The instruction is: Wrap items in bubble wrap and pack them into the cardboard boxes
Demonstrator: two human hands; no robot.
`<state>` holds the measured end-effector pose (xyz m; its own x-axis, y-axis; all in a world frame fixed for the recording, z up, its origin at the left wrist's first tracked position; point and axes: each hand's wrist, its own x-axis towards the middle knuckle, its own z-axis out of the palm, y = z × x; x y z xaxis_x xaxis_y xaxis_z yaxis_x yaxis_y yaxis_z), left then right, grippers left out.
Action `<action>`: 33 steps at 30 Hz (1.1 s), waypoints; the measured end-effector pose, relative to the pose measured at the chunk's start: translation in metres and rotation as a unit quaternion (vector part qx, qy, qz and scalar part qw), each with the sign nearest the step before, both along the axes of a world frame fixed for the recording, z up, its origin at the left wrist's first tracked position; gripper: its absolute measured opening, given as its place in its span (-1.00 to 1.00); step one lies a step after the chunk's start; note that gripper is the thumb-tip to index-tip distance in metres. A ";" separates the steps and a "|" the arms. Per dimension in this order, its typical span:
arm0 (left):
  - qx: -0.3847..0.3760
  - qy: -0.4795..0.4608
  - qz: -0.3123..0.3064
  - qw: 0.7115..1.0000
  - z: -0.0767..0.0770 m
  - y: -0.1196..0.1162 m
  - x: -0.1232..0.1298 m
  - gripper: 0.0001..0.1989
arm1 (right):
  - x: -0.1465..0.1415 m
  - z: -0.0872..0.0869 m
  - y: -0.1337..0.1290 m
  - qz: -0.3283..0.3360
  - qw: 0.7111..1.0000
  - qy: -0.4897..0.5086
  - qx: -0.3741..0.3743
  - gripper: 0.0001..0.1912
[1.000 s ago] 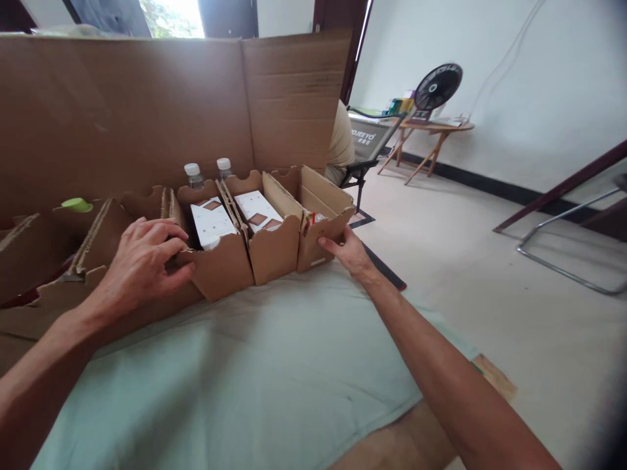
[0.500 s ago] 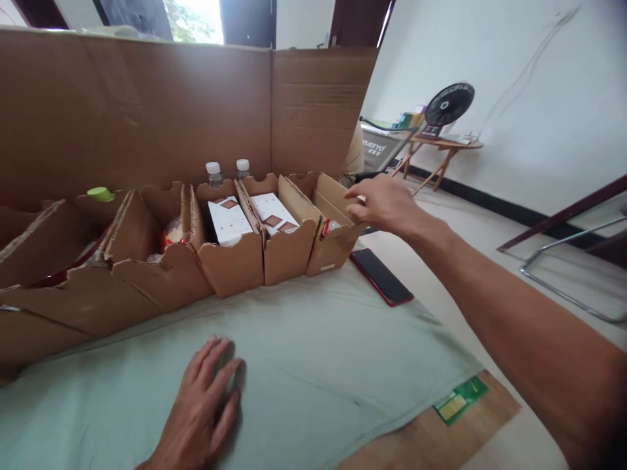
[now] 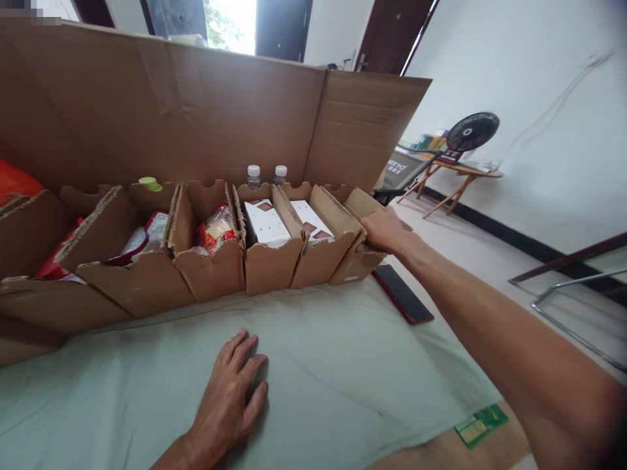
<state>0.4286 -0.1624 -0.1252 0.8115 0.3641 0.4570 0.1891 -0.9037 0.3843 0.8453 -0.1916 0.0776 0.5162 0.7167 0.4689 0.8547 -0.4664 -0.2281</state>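
My left hand [image 3: 230,391] rests on the pale green cloth [image 3: 313,365], fingers apart, holding nothing. At the right end of a row of cardboard bins, my right hand [image 3: 385,228] reaches into the last bin [image 3: 350,267]; its fingertips are hidden inside. White boxes with brown squares [image 3: 267,223] stand in the two bins to the left of it. Further left, one bin holds a red and clear packet [image 3: 217,230], and another a clear bag with a dark red edge [image 3: 147,236].
A phone [image 3: 404,294] lies by the last bin. Two white-capped bottles [image 3: 253,175] stand behind the bins, before a tall cardboard panel [image 3: 196,111]. A fan [image 3: 473,132] sits on a small wooden table [image 3: 460,170] beyond. A green card [image 3: 482,425] lies at the near right edge.
My right hand has gone from above the last bin's edge down into it. The view has shifted left, showing more bins and an orange-red item there. My left hand still rests on the cloth.
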 end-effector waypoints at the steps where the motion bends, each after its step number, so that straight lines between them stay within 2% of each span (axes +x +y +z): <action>1: -0.005 -0.001 0.000 1.000 0.000 0.000 0.000 -0.67 | -0.006 0.012 -0.009 -0.025 1.000 -0.009 -0.008 -0.75; 3: -0.018 -0.009 0.001 1.000 -0.001 0.001 -0.001 -0.68 | -0.021 0.038 -0.033 -0.079 0.996 -0.038 -0.013 -0.90; 5: -0.041 -0.032 0.003 0.999 -0.002 0.002 -0.002 -0.68 | -0.044 0.058 -0.064 -0.114 0.991 -0.060 0.033 -0.92; 7: -0.086 -0.057 0.002 0.995 -0.001 0.002 -0.003 -0.67 | -0.077 0.062 -0.095 -0.098 0.986 -0.032 0.129 -0.92; 8: -0.124 -0.065 0.000 0.990 0.000 0.001 -0.003 -0.65 | -0.097 0.056 -0.108 -0.060 0.982 0.019 0.178 -0.87; 9: -0.176 -0.067 -0.003 0.982 0.002 0.000 -0.004 -0.61 | -0.118 0.045 -0.119 -0.016 0.973 0.084 0.213 -0.82; 11: -0.309 -0.067 -0.018 0.949 0.010 -0.005 -0.006 -0.43 | -0.161 0.013 -0.131 0.057 0.944 0.236 0.222 -0.78; 13: -0.431 -0.084 -0.036 0.898 0.021 -0.011 -0.008 -0.16 | -0.201 -0.025 -0.132 0.092 0.898 0.376 0.207 -0.77; 15: -0.502 -0.108 -0.033 0.858 0.035 -0.016 -0.012 0.06 | -0.236 -0.060 -0.127 0.116 0.843 0.492 0.181 -0.75; 16: -0.524 -0.112 -0.020 0.844 0.043 -0.017 -0.015 0.10 | -0.250 -0.075 -0.124 0.128 0.817 0.539 0.162 -0.73; 18: -0.567 -0.090 0.023 0.818 0.055 -0.014 -0.024 0.04 | -0.269 -0.099 -0.118 0.153 0.782 0.597 0.096 -0.70; 19: -0.588 -0.070 0.045 0.804 0.060 -0.011 -0.029 -0.03 | -0.274 -0.107 -0.116 0.165 0.776 0.606 0.056 -0.69; 21: -0.614 -0.029 0.075 0.785 0.068 -0.002 -0.041 -0.21 | -0.275 -0.116 -0.113 0.184 0.785 0.592 -0.019 -0.70; 22: -0.612 -0.011 0.080 0.787 0.071 0.003 -0.046 -0.30 | -0.272 -0.116 -0.112 0.186 0.795 0.576 -0.039 -0.73; 24: -0.577 0.012 0.075 0.813 0.077 0.012 -0.054 -0.48 | -0.263 -0.107 -0.112 0.176 0.819 0.544 -0.044 -0.78; 26: -0.529 0.024 0.057 0.846 0.081 0.017 -0.057 -0.62 | -0.253 -0.087 -0.111 0.168 0.861 0.480 -0.020 -0.80; 29: -0.480 0.053 0.010 0.876 0.083 0.023 -0.056 -0.69 | -0.237 -0.041 -0.101 0.189 0.923 0.327 0.075 -0.80; 31: -0.440 0.107 -0.010 0.891 0.077 0.031 -0.057 -0.68 | -0.218 -0.009 -0.087 0.182 0.947 0.218 0.148 -0.81; 33: -0.344 0.146 0.032 0.927 0.069 0.041 -0.061 -0.65 | -0.189 0.018 -0.065 0.147 0.968 0.120 0.166 -0.82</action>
<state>0.3678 -0.1215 -0.0562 0.8303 0.5403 -0.1366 0.4205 -0.4466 0.7898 0.6561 -0.2564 0.0960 0.4350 0.6794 0.5909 0.8436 -0.0780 -0.5313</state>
